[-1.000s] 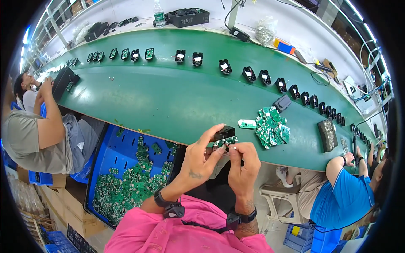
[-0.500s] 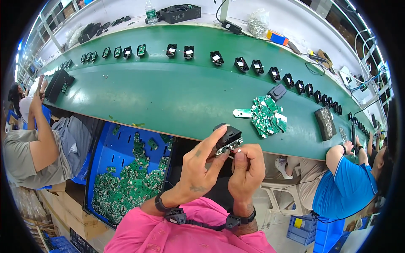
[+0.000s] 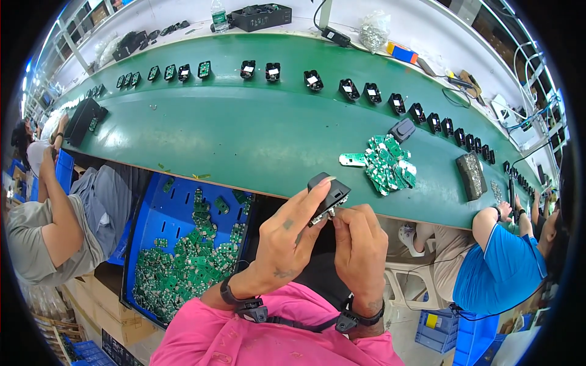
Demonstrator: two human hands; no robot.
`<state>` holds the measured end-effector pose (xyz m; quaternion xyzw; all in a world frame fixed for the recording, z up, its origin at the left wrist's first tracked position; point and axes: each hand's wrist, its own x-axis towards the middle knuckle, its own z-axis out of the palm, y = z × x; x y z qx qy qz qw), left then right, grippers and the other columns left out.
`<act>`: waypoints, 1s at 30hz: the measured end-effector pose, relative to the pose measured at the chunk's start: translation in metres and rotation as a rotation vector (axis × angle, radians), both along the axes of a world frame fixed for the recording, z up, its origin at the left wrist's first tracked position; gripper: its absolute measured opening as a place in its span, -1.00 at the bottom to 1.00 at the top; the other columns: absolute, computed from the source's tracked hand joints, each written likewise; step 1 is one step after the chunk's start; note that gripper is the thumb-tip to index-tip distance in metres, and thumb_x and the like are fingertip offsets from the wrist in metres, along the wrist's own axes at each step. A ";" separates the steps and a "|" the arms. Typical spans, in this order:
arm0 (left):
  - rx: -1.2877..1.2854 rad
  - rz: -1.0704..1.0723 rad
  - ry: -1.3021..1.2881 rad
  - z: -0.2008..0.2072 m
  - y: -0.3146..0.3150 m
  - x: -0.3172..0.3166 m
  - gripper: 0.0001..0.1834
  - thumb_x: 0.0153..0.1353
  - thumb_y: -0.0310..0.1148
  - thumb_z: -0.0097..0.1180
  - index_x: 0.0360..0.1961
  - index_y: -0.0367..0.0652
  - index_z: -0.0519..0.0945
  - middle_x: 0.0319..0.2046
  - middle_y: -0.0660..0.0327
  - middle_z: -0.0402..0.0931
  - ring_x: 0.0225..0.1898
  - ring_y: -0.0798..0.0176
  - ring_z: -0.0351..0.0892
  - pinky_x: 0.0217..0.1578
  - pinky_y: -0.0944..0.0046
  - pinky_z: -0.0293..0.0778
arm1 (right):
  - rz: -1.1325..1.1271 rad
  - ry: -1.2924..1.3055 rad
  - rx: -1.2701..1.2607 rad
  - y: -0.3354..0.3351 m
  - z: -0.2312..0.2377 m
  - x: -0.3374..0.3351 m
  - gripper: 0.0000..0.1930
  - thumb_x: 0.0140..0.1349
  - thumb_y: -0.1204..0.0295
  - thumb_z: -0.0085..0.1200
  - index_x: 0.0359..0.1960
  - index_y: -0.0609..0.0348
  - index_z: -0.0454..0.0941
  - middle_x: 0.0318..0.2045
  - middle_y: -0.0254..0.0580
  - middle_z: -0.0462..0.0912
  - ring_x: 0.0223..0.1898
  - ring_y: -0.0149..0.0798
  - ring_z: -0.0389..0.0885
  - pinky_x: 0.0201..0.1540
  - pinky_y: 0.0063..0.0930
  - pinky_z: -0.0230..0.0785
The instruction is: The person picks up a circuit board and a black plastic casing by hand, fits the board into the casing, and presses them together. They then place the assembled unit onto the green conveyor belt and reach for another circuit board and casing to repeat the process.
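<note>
Left hand (image 3: 284,239) pinches small black boxy plastic housing (image 3: 328,194) between thumb and fingers, over near edge of long green tabletop (image 3: 244,143); circuit board with silvery parts (image 3: 321,215) along housing's near side. Right hand (image 3: 361,245): thumb and forefinger together beside board, anything between too small to tell. Green-and-white circuit-board pile (image 3: 389,163) farther right.

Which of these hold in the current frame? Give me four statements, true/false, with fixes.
1. The left hand holds a small black plastic housing. True.
2. The loose pile of green circuit boards lies left of both hands. False: the pile lies to their right.
3. The blue plastic bin contains green boards. True.
4. The clear plastic bottle with a green label lies on its side. False: the bottle stands upright.
</note>
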<state>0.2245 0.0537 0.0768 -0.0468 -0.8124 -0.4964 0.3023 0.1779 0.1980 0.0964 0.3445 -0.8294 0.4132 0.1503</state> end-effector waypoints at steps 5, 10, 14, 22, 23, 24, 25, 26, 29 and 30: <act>-0.125 -0.010 0.035 0.005 -0.003 -0.005 -0.46 0.21 -0.62 0.19 0.25 -0.25 0.49 0.10 -0.14 0.55 -0.03 -0.12 0.66 -0.12 0.18 0.61 | -0.010 -0.008 0.119 0.002 0.003 -0.003 -0.90 0.23 0.62 0.12 -0.24 0.24 0.49 -0.34 -0.05 0.54 -0.35 0.06 0.58 -0.32 -0.15 0.42; -0.251 0.039 0.037 -0.001 -0.013 -0.003 -0.40 0.18 -0.61 0.15 0.29 -0.07 0.47 0.01 -0.08 0.55 -0.23 -0.13 0.67 -0.32 0.11 0.64 | 0.059 -0.085 0.092 -0.004 0.001 -0.007 -0.92 0.25 0.61 0.09 -0.24 0.27 0.51 -0.34 0.01 0.54 -0.31 0.16 0.57 -0.29 -0.09 0.40; -0.317 -0.037 -0.012 -0.007 -0.011 0.002 -0.39 0.23 -0.52 0.02 0.35 -0.04 0.38 0.07 -0.10 0.49 -0.18 -0.21 0.66 -0.26 0.01 0.65 | 0.033 -0.099 0.128 0.001 -0.003 -0.005 -0.87 0.30 0.58 0.02 -0.15 0.29 0.53 -0.28 0.10 0.59 -0.26 0.24 0.58 -0.25 -0.04 0.41; -0.225 -0.020 -0.157 -0.019 -0.006 0.002 -0.27 0.19 -0.56 0.02 0.43 -0.05 0.26 0.01 -0.18 0.51 -0.27 -0.23 0.67 -0.30 0.02 0.65 | 0.062 -0.137 0.061 -0.006 -0.016 -0.008 -0.94 0.35 0.61 -0.03 -0.29 0.37 0.45 -0.43 0.09 0.48 -0.41 0.08 0.44 -0.32 -0.19 0.27; -0.231 -0.007 -0.155 -0.021 -0.007 0.003 -0.27 0.19 -0.56 0.02 0.43 -0.05 0.26 0.01 -0.18 0.51 -0.27 -0.23 0.67 -0.30 0.02 0.65 | 0.059 -0.133 0.043 -0.010 -0.018 -0.008 -0.94 0.35 0.61 -0.03 -0.30 0.38 0.44 -0.44 0.09 0.48 -0.42 0.08 0.43 -0.33 -0.18 0.25; -0.252 0.009 -0.151 -0.025 -0.007 0.002 -0.26 0.18 -0.56 0.03 0.44 -0.04 0.25 0.01 -0.19 0.51 -0.29 -0.23 0.67 -0.30 0.02 0.65 | 0.070 -0.129 0.037 -0.012 -0.020 -0.008 -0.94 0.35 0.61 -0.03 -0.30 0.38 0.44 -0.44 0.09 0.48 -0.42 0.08 0.43 -0.33 -0.18 0.25; -0.273 0.025 -0.147 -0.028 -0.006 0.002 -0.25 0.18 -0.56 0.04 0.45 -0.04 0.24 0.01 -0.20 0.50 -0.31 -0.24 0.67 -0.30 0.02 0.65 | 0.049 -0.117 0.044 -0.012 -0.024 -0.007 -0.94 0.35 0.62 -0.03 -0.30 0.39 0.44 -0.44 0.09 0.48 -0.42 0.07 0.43 -0.33 -0.18 0.25; -0.280 0.035 -0.146 -0.032 -0.006 0.003 -0.25 0.18 -0.56 0.04 0.45 -0.04 0.24 0.01 -0.20 0.50 -0.31 -0.24 0.67 -0.30 0.02 0.65 | 0.028 -0.106 0.050 -0.012 -0.028 -0.005 -0.93 0.35 0.62 -0.02 -0.31 0.39 0.44 -0.44 0.09 0.48 -0.43 0.07 0.43 -0.34 -0.18 0.25; -0.256 0.034 -0.126 -0.043 -0.004 0.002 -0.26 0.18 -0.54 0.05 0.44 -0.04 0.25 0.02 -0.20 0.51 -0.32 -0.23 0.66 -0.31 0.01 0.64 | -0.002 -0.121 0.062 -0.014 -0.036 -0.002 -0.91 0.35 0.61 -0.01 -0.33 0.41 0.44 -0.44 0.09 0.49 -0.43 0.07 0.43 -0.34 -0.18 0.25; -0.209 0.011 -0.134 -0.047 -0.004 0.002 -0.27 0.18 -0.53 0.06 0.43 -0.05 0.26 0.02 -0.20 0.51 -0.32 -0.23 0.65 -0.31 -0.01 0.63 | 0.008 -0.120 0.057 -0.014 -0.040 -0.002 -0.91 0.35 0.61 -0.01 -0.33 0.41 0.44 -0.44 0.09 0.49 -0.43 0.07 0.43 -0.34 -0.18 0.25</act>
